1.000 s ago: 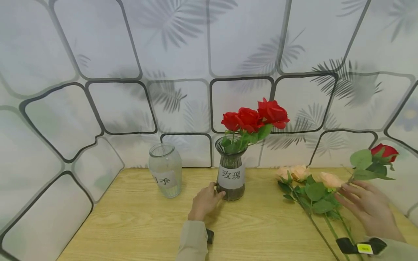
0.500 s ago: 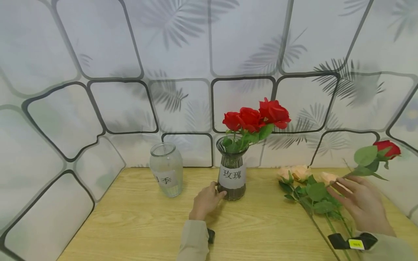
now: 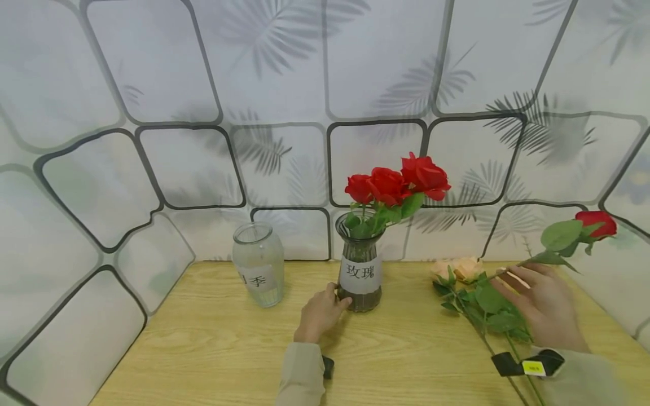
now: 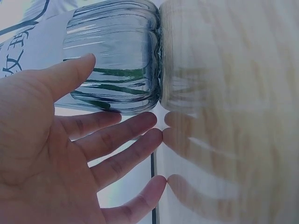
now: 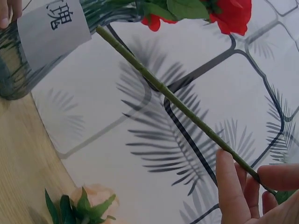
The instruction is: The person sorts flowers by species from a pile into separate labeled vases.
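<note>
My right hand (image 3: 545, 307) pinches the stem of a red rose (image 3: 598, 225) between thumb and fingers. In the right wrist view, the bare green stem (image 5: 187, 110) slants toward the dark glass vase, its tip overlapping the vase's outline. Several red roses (image 3: 390, 185) stand in that labelled vase (image 3: 359, 273). Low on the vase's left side rests my left hand (image 3: 321, 313). Seen from the left wrist, the thumb (image 4: 74, 74) lies across the glass, with the other fingers fairly straight and spread, fingertips near the tabletop.
A clear glass vase (image 3: 258, 265) with a paper label stands left of the dark one. Peach-coloured roses (image 3: 467, 269) with long stems lie on the wooden table (image 3: 213, 349) at right, partly under my right hand. A patterned wall covering (image 3: 284, 163) rises behind.
My right hand has moved left with the red rose, passing over the lying peach roses, and the stem has tilted closer to level. The left hand and the vases have stayed put.
</note>
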### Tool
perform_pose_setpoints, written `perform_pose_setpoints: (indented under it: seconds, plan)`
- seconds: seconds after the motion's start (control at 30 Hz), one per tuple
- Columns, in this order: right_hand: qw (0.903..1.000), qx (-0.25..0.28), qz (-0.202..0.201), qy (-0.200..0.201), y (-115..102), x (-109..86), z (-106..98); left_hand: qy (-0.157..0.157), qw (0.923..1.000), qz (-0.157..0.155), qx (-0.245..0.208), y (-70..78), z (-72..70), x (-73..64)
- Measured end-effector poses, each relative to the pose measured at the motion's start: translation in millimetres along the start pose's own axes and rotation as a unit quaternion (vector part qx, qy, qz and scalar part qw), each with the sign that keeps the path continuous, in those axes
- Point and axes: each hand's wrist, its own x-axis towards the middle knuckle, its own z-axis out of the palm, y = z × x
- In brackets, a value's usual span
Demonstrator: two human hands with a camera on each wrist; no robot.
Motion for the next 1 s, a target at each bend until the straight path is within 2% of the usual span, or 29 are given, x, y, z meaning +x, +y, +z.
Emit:
perform_pose_setpoints:
  seconds: [0.1, 0.23, 0.5, 0.77, 1.0]
  plan:
    - [0.9975, -0.009, 0.000, 0.070, 6.2, 4.0, 7.6, 0.001, 1.0000, -0.002, 0.000, 0.0, 0.1, 0.1]
    - [0.9933, -0.017, -0.006, 0.114, 14.9, 7.7, 15.9, 0.000, 1.0000, -0.003, -0.005, 0.5, -0.1, -0.1]
    - [0.9921, 0.049, -0.039, 0.108, 34.0, 11.8, 36.6, 0.001, 1.0000, -0.002, -0.006, 0.6, -0.2, 0.1]
    - [0.9824, 0.086, -0.076, 0.147, 55.0, 18.3, 61.4, 0.001, 0.9999, 0.003, -0.010, 2.4, -1.0, -0.1]
    - [0.9725, 0.090, -0.120, 0.178, 69.8, 22.9, 80.6, 0.001, 0.9999, -0.001, -0.011, 2.8, -0.6, -0.2]
